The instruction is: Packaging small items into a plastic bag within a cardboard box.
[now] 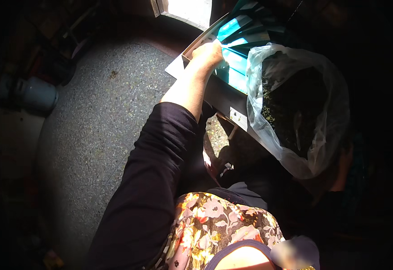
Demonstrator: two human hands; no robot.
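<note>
My left hand (208, 55) reaches over a shallow box (201, 37) at the far edge of the table. Its fingers are hidden behind the back of the hand and lost in the glare, so I cannot tell whether they grip anything. Teal packets (234, 64) lie right beside it, some spread like a fan. To their right stands a clear plastic bag (255, 69) with its mouth wide, holding dark dried leaves (268, 114). A clear spoon (297, 126) rests inside. In deep shadow right of the bag is my right hand (344, 167), its fingers unclear.
A dark table (225, 92) carries the box and bag; a small white piece (238, 118) lies near its edge. Speckled floor (95, 111) spreads to the left. A pale cylindrical container (37, 92) stands at far left. Bright light falls from a doorway or window (189, 11).
</note>
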